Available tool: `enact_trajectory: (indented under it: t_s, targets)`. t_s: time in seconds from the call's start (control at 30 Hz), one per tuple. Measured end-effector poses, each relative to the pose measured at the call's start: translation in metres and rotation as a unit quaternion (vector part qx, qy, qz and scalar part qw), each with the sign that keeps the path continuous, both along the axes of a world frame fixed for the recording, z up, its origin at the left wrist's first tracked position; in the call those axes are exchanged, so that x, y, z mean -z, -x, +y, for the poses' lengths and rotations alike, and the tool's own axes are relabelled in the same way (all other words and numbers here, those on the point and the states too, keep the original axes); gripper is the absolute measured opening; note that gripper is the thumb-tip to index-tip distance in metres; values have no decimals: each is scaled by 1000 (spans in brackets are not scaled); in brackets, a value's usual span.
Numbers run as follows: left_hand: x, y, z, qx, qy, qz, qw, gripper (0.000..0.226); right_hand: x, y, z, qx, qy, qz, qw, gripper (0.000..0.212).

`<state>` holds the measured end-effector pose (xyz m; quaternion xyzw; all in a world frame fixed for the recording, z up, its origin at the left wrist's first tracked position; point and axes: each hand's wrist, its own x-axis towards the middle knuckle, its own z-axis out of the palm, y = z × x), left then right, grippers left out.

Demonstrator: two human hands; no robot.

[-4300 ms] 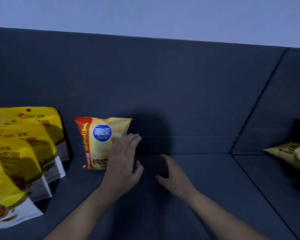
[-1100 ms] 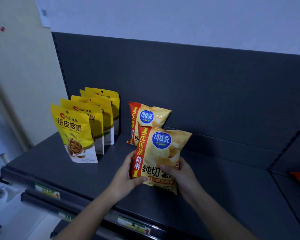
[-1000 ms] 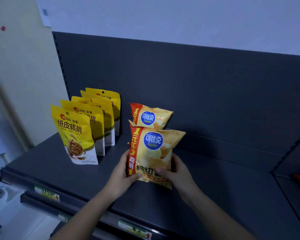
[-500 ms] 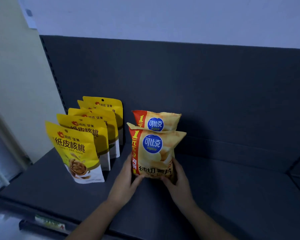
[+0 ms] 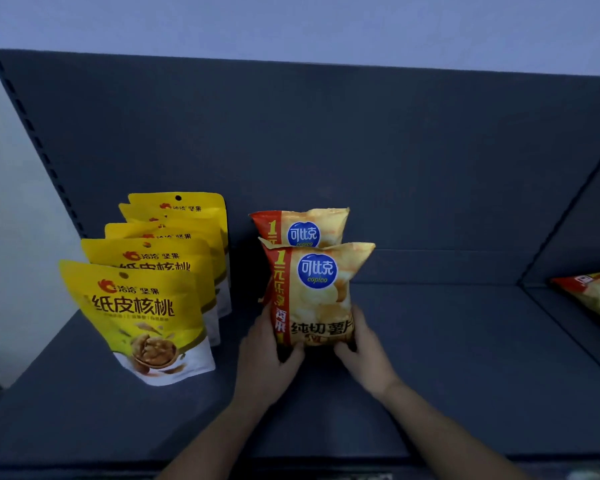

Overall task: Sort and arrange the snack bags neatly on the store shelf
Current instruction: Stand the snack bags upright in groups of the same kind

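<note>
Both hands [image 5: 312,348] are gripping the front chip bag [image 5: 314,296] at frame center (probably lining it up with the one behind) on the shelf [image 5: 465,358].

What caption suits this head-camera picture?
Left hand and right hand hold a chip bag upright before its twin, beside yellow walnut pouches.

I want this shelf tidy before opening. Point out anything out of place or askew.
One chip bag at the far right lies flat, apart from the two upright chip bags in the middle; the frame edge cuts it off. The walnut pouches stand in a neat row.
</note>
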<state>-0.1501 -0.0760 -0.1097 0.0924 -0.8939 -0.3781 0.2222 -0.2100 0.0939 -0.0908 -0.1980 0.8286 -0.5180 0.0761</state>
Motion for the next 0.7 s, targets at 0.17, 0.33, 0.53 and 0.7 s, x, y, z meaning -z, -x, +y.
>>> enact_trajectory:
  t_s: [0.17,0.33,0.53,0.7]
  targets:
    - [-3,-11,-2,-7,-42,8,999,94,-3,-9,5,35,-40,-5,999,81]
    - [-23,-27,9,0,31,162,986,73,-7,-21,31,74,-64,-14,995,75]
    - [-56,-11,76,243,156,192,938,46,-31,-32,105,132,-155,28,979,59]
    - [-59,19,159,325,167,-1,931,60,-46,-38,200,232,-224,37,946,58]
